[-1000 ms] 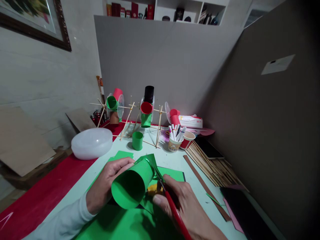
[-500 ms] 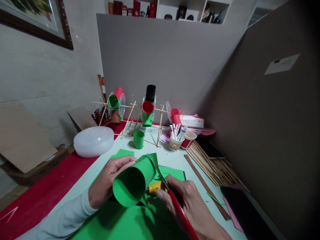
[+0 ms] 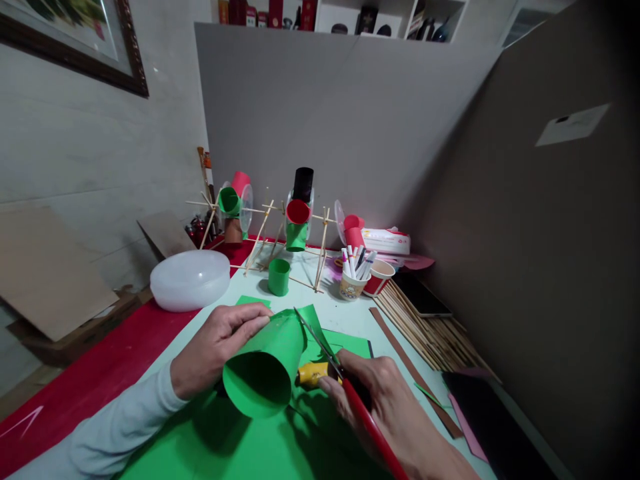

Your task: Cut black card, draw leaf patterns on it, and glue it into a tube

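My left hand [image 3: 217, 343] is closed on the left side of a green paper tube [image 3: 280, 353], whose round mouth faces me. In my right hand [image 3: 380, 400] are scissors [image 3: 367, 420] with red handles. Their blades reach to the tube's far end, beside a loose green flap [image 3: 316, 327]. Just left of my right fingers, a yellow object [image 3: 313, 375] shows behind the tube; I cannot make out its kind. Beneath both hands lie sheets of green paper [image 3: 240, 453].
Behind stands a stick frame [image 3: 320, 260] bearing coloured paper tubes and clear discs. A small green tube [image 3: 279, 277], a cup of markers [image 3: 353, 287], a red-and-white cup [image 3: 380, 277], thin sticks [image 3: 420, 327] and a white round container [image 3: 190, 280] sit around.
The green tube has turned slightly, its mouth tipping lower. Both hands stay on the tube and the scissors, and the flap stands further from the tube at the blades.
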Action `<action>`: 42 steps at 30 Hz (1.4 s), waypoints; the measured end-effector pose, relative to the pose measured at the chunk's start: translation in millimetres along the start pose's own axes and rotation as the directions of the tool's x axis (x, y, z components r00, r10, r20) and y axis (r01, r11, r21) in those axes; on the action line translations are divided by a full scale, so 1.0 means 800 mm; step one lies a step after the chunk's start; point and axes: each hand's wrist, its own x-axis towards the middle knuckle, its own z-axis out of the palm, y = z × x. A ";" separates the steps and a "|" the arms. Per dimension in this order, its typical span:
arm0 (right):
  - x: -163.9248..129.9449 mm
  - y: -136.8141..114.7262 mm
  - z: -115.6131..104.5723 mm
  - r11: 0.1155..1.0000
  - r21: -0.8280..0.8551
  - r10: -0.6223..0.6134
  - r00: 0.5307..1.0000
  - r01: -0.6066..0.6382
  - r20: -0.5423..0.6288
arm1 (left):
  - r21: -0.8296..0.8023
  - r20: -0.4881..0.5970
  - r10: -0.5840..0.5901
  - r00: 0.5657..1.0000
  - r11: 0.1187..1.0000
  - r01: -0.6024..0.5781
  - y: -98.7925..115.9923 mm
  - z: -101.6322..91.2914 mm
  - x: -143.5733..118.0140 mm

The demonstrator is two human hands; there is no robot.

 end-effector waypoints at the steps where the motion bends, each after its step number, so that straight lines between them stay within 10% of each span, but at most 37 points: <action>1: 0.000 0.000 -0.001 1.000 -0.006 0.001 1.000 -0.001 0.007 | 0.019 0.013 0.013 1.000 1.000 -0.013 0.000 -0.002 0.001; 28: 0.000 0.000 -0.001 0.997 -0.079 0.013 0.997 -0.007 0.074 | 0.196 0.231 0.100 0.968 0.970 -0.147 -0.005 -0.011 0.007; 42: 0.003 0.002 -0.001 0.993 0.027 0.114 0.991 -0.116 0.072 | 0.101 0.306 -0.018 0.952 0.995 -0.014 -0.005 -0.018 0.010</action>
